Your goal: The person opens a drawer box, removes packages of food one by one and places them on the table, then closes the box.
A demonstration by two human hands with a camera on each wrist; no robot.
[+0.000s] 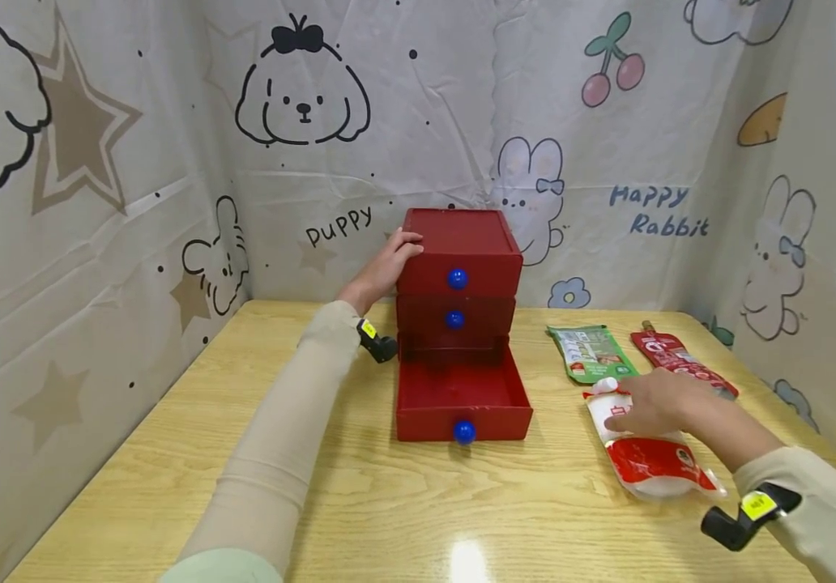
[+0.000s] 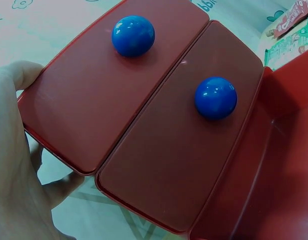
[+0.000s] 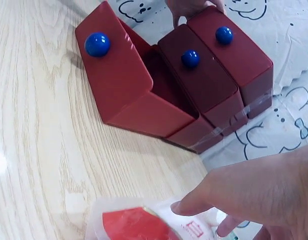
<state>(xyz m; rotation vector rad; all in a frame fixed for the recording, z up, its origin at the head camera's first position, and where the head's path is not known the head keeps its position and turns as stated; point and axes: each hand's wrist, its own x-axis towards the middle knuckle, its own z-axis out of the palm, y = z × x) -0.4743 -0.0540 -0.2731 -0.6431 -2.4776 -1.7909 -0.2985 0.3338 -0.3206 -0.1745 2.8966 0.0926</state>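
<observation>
A red drawer cabinet [image 1: 459, 275] has three stacked drawers with blue round knobs; the bottom drawer [image 1: 465, 389] is pulled out and holds nothing. My left hand [image 1: 389, 263] grips the cabinet's upper left corner, fingers over the top edge and others along the side, as the left wrist view shows. On the right, my right hand [image 1: 662, 401] holds a white and red pouch [image 1: 651, 461] with a white cap, thumb across the printed face and fingers at the other side. The pouch lies at a slant, its upper part partly hidden under the hand.
Behind the pouch lies a green and white packet [image 1: 589, 354]. To its right is a red spouted pouch [image 1: 680, 356], partly covered by the right hand. The wooden table [image 1: 243, 470] meets a printed cloth [image 1: 330, 186] at the back and sides.
</observation>
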